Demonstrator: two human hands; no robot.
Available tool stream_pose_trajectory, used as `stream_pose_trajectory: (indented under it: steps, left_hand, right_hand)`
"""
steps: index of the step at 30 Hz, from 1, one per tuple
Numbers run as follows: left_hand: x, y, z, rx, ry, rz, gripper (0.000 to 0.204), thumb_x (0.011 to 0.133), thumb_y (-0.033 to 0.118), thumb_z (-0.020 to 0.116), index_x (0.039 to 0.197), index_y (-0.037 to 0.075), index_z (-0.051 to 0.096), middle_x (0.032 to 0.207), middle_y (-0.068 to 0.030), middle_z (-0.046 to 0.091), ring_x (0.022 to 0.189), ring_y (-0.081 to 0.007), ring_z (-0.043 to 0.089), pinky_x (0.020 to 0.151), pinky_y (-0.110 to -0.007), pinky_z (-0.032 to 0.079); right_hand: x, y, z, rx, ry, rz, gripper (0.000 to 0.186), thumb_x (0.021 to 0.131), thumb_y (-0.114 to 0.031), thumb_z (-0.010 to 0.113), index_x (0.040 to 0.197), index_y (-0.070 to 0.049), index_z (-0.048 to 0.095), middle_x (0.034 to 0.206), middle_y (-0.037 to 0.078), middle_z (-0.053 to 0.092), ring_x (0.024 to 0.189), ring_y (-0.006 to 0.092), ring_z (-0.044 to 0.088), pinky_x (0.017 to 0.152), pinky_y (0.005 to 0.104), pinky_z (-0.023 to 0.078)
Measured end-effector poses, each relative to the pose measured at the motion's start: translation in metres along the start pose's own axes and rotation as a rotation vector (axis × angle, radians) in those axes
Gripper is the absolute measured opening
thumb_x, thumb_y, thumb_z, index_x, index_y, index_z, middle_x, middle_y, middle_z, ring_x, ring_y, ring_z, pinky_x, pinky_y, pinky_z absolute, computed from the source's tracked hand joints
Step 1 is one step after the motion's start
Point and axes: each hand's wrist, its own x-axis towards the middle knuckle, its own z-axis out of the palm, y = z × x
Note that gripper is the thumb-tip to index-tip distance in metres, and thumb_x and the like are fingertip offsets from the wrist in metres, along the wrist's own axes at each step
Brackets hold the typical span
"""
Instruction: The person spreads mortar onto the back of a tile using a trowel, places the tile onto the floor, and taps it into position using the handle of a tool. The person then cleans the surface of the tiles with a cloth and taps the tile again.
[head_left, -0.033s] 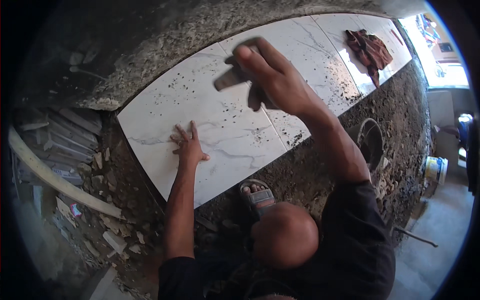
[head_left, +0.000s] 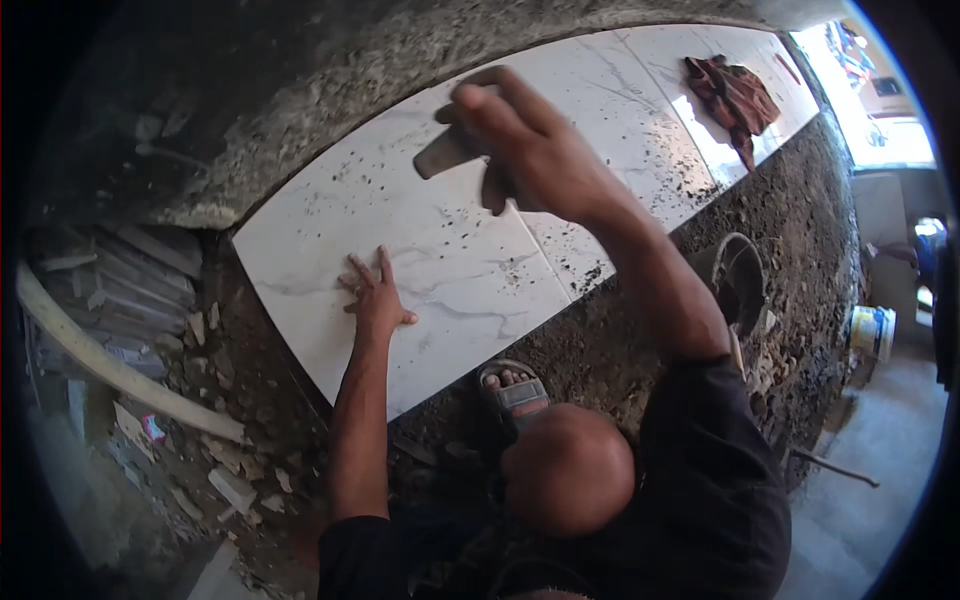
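Note:
My left hand [head_left: 377, 300] lies with its fingers spread on a white grey-veined floor tile [head_left: 450, 290], near the tile's left end. Raised above the tiles at upper centre is my right hand [head_left: 530, 140]. Its fingers are curled round a blunt grey-brown object [head_left: 447, 153], blurred and partly covered by the hand, so its kind cannot be made out. Dark crumbs of dirt are scattered over the tile surface. My sandalled foot [head_left: 515, 388] rests on the soil by the tile's near edge, with my bent knee [head_left: 570, 470] above it.
A crumpled brown cloth [head_left: 732, 100] lies on the far right tile. Beside my right arm stands a dark bucket [head_left: 738, 280]; a white bucket [head_left: 872, 332] is farther right. Rubble and a long curved pale strip [head_left: 120, 365] lie left. A rough wall base [head_left: 330, 110] borders the tiles.
My right hand, with the object in it, has shifted slightly up and left. My left hand stays flat on the tile.

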Motion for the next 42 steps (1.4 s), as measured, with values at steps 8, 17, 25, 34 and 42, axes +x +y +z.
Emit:
stream_pose_trajectory:
  steps: [8,17,25,34,42]
  left_hand:
    - [0.003,-0.004,-0.004,0.012,-0.027,-0.028,0.143,0.052,0.033,0.092,0.15,0.027,-0.012,0.152,-0.0305,-0.014,0.135,-0.0601,0.008,0.089,-0.072,0.041]
    - [-0.001,-0.002,0.001,-0.005,-0.026,-0.005,0.142,0.052,0.032,0.093,0.151,0.026,-0.009,0.153,-0.0305,-0.011,0.134,-0.0618,0.009,0.09,-0.073,0.04]
    - [0.024,-0.008,-0.02,-0.015,0.037,0.09,0.118,0.06,0.048,0.084,0.151,0.024,0.013,0.153,-0.0309,0.005,0.135,-0.0564,0.021,0.098,-0.073,0.028]
    - [0.045,0.024,-0.039,0.015,0.124,0.078,0.111,0.061,0.05,0.083,0.15,0.027,0.02,0.153,-0.0277,0.012,0.129,-0.0601,0.029,0.101,-0.073,0.023]
    - [0.051,0.033,-0.036,0.096,0.165,0.124,0.114,0.06,0.052,0.083,0.15,0.025,0.02,0.151,-0.0313,0.012,0.125,-0.0617,0.034,0.101,-0.073,0.024]
  right_hand:
    - [0.05,0.008,0.021,-0.079,-0.109,0.027,0.055,0.098,-0.047,0.041,0.117,0.005,0.039,0.073,0.019,0.062,0.052,0.0242,0.065,0.039,0.0337,0.048]
    - [0.116,0.014,0.007,-0.1,-0.001,-0.002,0.053,0.1,-0.041,0.042,0.112,0.011,0.041,0.079,0.022,0.062,0.053,0.0241,0.065,0.041,0.0336,0.053]
    - [0.13,0.032,0.013,-0.123,0.011,0.077,0.06,0.1,-0.041,0.04,0.119,0.016,0.035,0.081,0.024,0.06,0.053,0.0236,0.065,0.041,0.0342,0.055]
    - [0.129,0.027,0.007,-0.041,0.045,0.116,0.057,0.099,-0.041,0.043,0.119,0.012,0.038,0.088,0.027,0.061,0.052,0.0255,0.065,0.042,0.0345,0.053]
    - [0.159,0.053,-0.003,-0.115,0.121,0.106,0.062,0.099,-0.044,0.044,0.124,0.012,0.037,0.078,0.022,0.062,0.052,0.0238,0.064,0.042,0.0332,0.05]
